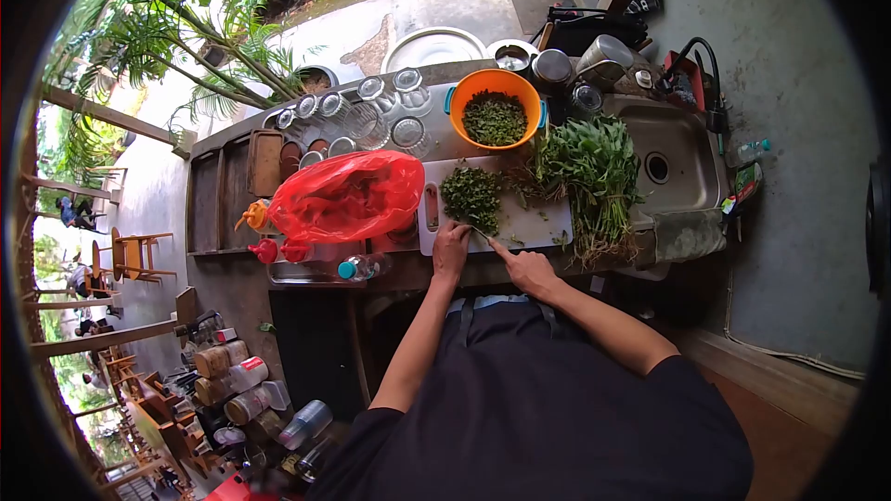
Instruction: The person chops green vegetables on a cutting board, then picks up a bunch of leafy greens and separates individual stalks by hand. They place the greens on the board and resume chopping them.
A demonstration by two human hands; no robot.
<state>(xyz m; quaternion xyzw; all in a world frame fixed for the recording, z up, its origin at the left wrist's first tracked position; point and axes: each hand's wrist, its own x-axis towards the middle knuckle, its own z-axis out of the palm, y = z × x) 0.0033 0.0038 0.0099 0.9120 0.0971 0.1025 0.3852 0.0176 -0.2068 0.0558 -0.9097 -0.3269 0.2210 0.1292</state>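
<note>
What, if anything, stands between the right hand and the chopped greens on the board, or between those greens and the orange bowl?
The knife in the right hand lies between it and the chopped greens, with the left hand at their near edge. Toward the orange bowl, nothing visible intervenes beyond its own rim.

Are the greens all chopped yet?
Not yet. Done: small cut greens sit in the orange bowl. Now: the right hand holds a knife, the left hand beside a chopped pile on the white board. Probably left: the big long-stemmed bunch, roots still on.
</note>
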